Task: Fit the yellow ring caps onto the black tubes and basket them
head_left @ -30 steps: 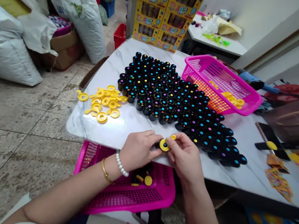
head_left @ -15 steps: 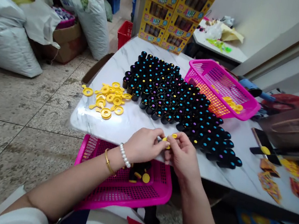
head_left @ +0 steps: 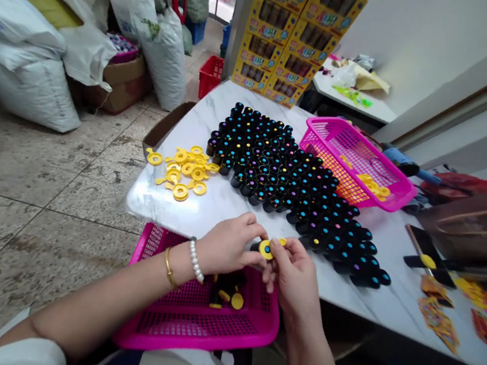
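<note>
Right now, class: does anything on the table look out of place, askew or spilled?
Only the yellow rings lie scattered and overlapping on the table, left of the black tubes, which stand in a tidy block.

Glossy white marble-look table top (head_left: 222,204). At 10 o'clock on it, shiny yellow plastic rings (head_left: 183,170); at its centre, smooth black plastic tubes (head_left: 290,177). Pink plastic mesh basket (head_left: 329,159) at 2 o'clock. Pearl-bead bracelet (head_left: 195,261), gold metal bangle (head_left: 169,269); dull speckled stone floor (head_left: 16,203)
</note>
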Demonstrator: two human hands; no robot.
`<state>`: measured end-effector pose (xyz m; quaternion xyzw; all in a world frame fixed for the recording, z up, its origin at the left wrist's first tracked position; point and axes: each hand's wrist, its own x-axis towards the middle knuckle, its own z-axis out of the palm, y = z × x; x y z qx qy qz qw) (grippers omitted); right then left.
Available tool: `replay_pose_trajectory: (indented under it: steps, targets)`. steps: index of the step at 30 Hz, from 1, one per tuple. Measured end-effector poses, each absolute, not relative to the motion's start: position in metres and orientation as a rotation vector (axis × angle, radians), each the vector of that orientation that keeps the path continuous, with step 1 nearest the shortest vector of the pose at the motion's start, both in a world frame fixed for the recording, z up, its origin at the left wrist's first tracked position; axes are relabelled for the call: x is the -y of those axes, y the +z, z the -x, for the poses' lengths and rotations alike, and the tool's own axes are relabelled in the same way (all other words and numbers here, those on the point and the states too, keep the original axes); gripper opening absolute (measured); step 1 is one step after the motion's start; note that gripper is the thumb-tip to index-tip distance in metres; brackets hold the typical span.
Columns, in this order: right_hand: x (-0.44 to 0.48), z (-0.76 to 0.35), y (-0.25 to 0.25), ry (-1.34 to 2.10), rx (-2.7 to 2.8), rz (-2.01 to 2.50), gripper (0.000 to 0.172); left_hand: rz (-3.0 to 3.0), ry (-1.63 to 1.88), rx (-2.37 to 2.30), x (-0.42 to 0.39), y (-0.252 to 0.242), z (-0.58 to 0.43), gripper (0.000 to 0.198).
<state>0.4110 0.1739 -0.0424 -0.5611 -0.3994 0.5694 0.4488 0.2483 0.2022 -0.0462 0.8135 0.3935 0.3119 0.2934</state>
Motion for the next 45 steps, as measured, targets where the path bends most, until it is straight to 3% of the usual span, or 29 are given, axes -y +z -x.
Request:
replay_pose_trajectory:
  steps: [4,8,15,18,22,27,34,39,43,45]
  targets:
    - [-0.159,-0.412,-0.042,1.418,1.021,1.401,0.028,-2.243,0.688,-0.824,-0.209,-0.036,-0.235,0.026]
    - [-0.158,-0.413,-0.043,1.4,1.012,1.4,0.026,-2.137,0.675,-0.912,-0.201,-0.031,-0.24,0.018]
    - [-0.162,-0.41,-0.045,1.445,0.891,1.345,0.032,-2.006,0.736,-1.042,-0.188,-0.038,-0.251,0.026]
    - [-0.162,-0.41,-0.043,1.503,0.917,1.354,0.033,-2.023,0.773,-1.046,-0.185,-0.042,-0.249,0.019]
    - [-0.155,-0.41,-0.047,1.393,0.997,1.352,0.024,-2.037,0.906,-1.078,-0.178,-0.051,-0.251,0.036]
    - [-0.154,-0.419,-0.049,1.273,0.974,1.318,0.025,-2.05,0.993,-1.185,-0.172,-0.059,-0.258,0.025]
    - [-0.187,-0.429,-0.023,1.602,1.389,1.457,0.024,-2.11,0.866,-1.228,-0.172,-0.058,-0.262,0.015]
    - [-0.175,-0.423,-0.024,1.573,1.315,1.353,0.023,-2.113,0.846,-1.253,-0.166,-0.057,-0.264,0.022]
    - [-0.144,-0.426,-0.034,1.452,1.194,1.33,0.017,-2.15,0.796,-1.093,-0.158,-0.048,-0.239,0.055]
    - [-0.126,-0.43,-0.045,1.469,1.147,1.324,0.016,-2.182,0.844,-1.164,-0.158,-0.044,-0.212,0.062]
